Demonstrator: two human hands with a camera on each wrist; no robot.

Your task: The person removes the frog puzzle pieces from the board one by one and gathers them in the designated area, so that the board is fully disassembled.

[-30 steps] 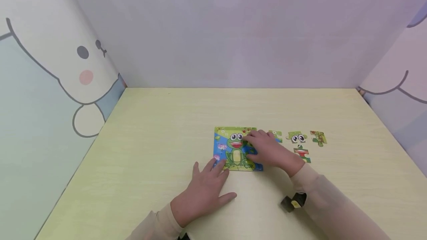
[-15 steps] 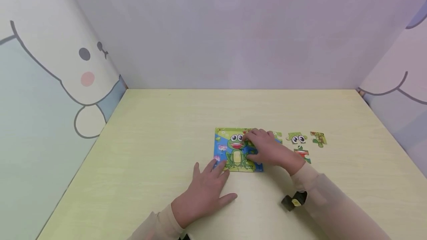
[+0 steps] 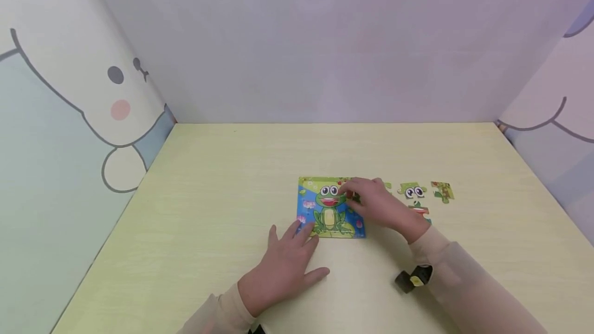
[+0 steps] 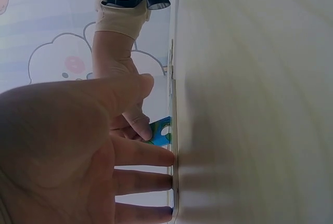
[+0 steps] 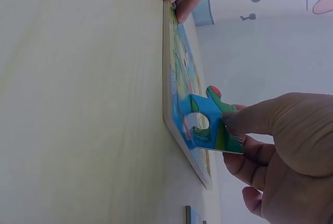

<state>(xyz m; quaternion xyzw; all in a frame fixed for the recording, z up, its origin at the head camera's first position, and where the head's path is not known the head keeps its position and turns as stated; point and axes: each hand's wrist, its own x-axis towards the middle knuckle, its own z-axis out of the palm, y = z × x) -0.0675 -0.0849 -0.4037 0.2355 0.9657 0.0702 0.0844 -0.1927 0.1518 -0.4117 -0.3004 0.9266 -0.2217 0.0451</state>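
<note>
A frog picture puzzle board (image 3: 328, 218) lies flat on the table in the head view. My left hand (image 3: 280, 267) has its fingers spread, with fingertips resting on the board's lower left edge. Over the board's right side, my right hand (image 3: 378, 205) pinches a blue and green puzzle piece (image 5: 210, 128) between thumb and fingers. That piece stands tilted up above the board in the right wrist view, with a red-tipped knob on one side. In the head view the hand mostly hides it. The left wrist view shows a corner of the piece (image 4: 161, 131) beyond the left fingers.
Right of the board lie loose pieces: one with frog eyes (image 3: 413, 191), one with a red mouth (image 3: 420, 212), and a brown-green one (image 3: 443, 191). Another piece (image 3: 388, 186) is partly hidden behind the right hand. Walls enclose the table's (image 3: 223, 179) back and sides.
My right hand has tilted and lifted the piece from the board's right side, moving slightly right. The board's lower right corner shows its printed picture now. My left hand stays still.
</note>
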